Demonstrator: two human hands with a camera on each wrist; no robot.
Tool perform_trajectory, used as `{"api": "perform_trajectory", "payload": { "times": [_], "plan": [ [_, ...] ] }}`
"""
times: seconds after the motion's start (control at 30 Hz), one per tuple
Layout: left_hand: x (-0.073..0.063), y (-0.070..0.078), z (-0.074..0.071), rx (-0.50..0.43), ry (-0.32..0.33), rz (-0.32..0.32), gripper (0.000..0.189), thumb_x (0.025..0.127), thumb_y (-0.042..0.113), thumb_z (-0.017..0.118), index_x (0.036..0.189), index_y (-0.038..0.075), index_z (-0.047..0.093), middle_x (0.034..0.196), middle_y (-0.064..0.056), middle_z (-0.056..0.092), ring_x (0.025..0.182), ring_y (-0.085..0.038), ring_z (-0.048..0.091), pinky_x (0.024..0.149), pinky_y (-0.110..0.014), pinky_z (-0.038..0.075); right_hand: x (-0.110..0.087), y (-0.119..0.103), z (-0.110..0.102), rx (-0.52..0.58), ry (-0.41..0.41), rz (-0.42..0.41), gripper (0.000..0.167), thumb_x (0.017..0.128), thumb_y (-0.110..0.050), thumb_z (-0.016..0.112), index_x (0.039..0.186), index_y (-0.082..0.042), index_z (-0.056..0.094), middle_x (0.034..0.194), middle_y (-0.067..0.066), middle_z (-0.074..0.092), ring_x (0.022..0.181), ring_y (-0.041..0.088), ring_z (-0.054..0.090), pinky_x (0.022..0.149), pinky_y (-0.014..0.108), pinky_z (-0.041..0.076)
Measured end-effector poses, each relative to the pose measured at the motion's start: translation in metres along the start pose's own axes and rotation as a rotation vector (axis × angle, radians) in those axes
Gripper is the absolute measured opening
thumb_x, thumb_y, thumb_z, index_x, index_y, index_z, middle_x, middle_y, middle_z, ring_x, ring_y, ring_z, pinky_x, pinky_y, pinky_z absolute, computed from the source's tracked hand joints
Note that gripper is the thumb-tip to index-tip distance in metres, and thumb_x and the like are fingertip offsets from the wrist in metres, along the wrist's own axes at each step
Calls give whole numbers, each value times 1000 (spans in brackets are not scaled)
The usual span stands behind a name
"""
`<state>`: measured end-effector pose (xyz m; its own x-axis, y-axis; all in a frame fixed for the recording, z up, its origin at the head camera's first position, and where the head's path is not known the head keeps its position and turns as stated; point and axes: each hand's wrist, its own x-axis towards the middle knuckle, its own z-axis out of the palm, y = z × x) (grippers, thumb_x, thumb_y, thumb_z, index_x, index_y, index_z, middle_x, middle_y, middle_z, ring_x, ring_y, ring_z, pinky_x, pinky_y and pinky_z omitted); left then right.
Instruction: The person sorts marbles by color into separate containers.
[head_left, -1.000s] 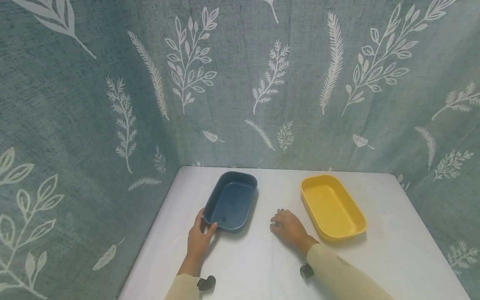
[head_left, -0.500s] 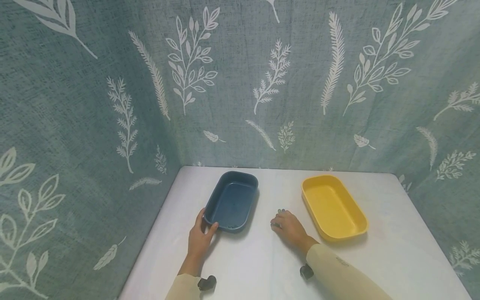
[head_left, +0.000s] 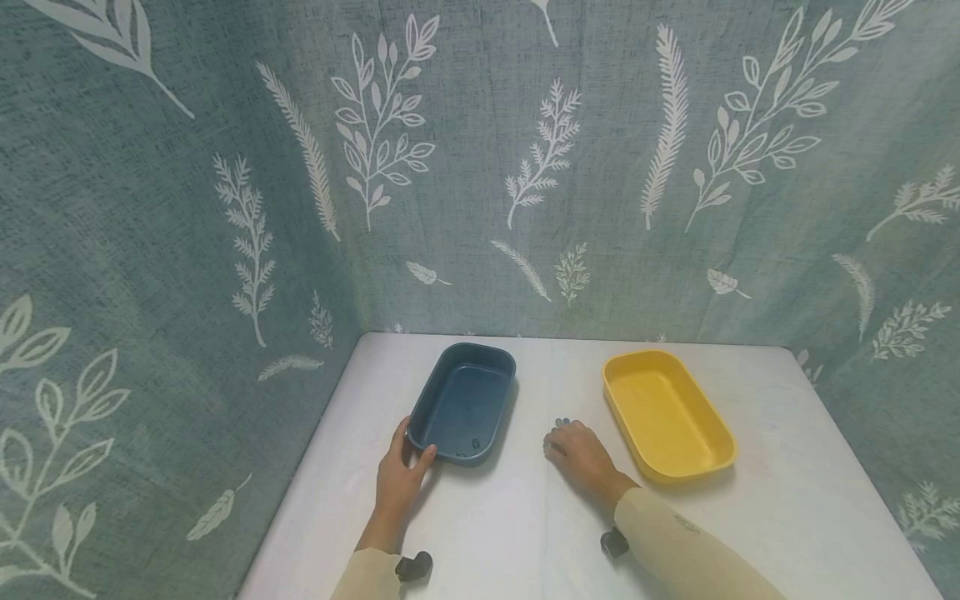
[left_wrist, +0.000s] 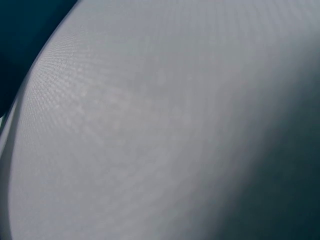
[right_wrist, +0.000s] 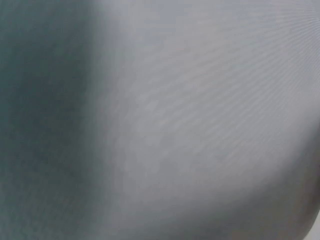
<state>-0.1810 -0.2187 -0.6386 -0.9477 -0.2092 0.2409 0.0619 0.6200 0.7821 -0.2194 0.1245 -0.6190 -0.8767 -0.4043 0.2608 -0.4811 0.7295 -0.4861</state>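
My left hand grips the near left corner of a dark blue rectangular tray, thumb on the near rim and fingers along the left side. A couple of small, dark-outlined round things, like glass marbles, lie at the tray's near end. Between the trays, my right hand rests low over the table with its fingers curled around several small clear bluish marbles. Some peek out past the fingertips; the others are hidden under the hand. Neither wrist view shows fingers.
A yellow rectangular tray stands to the right of my right hand, nothing visible inside it. White cloth covers the table. Leaf-patterned curtains close off the back and both sides.
The small round things in the blue tray have rolled rightward along its near end. My right hand has shifted barely, and the marbles by its fingertips show a little differently. My left hand stays put.
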Motion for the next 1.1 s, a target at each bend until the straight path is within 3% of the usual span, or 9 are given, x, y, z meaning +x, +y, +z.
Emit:
{"api": "perform_trajectory", "payload": {
  "times": [0.27, 0.6, 0.87, 0.97, 1.1],
  "plan": [
    [-1, 1, -1, -14, 10, 19, 79, 88, 42, 70, 152, 16, 32, 153, -10, 37, 139, -34, 33, 112, -52, 27, 1, -14, -3, 93, -11, 59, 17, 92, -16, 63, 105, -10, 71, 111, 5, 70, 124, 35, 51, 111, 48, 31],
    [0, -3, -1, -27, 0, 22, 78, 89, 44, 69, 153, 20, 30, 154, -7, 35, 140, -31, 32, 114, -51, 26, 6, -25, 4, 171, 67, 92, 14, 92, -16, 66, 104, -10, 70, 108, 5, 70, 118, 33, 56, 113, 46, 30],
    [-1, 0, 0, -12, 13, 25, 79, 88, 43, 70, 152, 18, 32, 153, -9, 37, 139, -33, 34, 112, -53, 27, 13, -29, 9, 182, 56, 119, 16, 92, -19, 66, 105, -12, 71, 107, 4, 70, 114, 31, 59, 111, 59, 25],
    [-1, 0, 0, -16, 9, 21, 78, 89, 43, 70, 152, 17, 32, 153, -10, 37, 139, -33, 33, 112, -53, 27, 15, -33, 9, 191, 48, 137, 17, 93, -21, 66, 107, -13, 71, 108, 3, 70, 112, 29, 59, 111, 57, 28],
    [0, 0, -1, -33, 1, 10, 78, 89, 44, 69, 152, 19, 32, 153, -9, 37, 140, -32, 33, 113, -52, 26, 18, -40, 8, 190, 72, 119, 16, 92, -19, 67, 105, -11, 72, 104, 1, 70, 104, 25, 60, 102, 47, 41]
  ]
}}
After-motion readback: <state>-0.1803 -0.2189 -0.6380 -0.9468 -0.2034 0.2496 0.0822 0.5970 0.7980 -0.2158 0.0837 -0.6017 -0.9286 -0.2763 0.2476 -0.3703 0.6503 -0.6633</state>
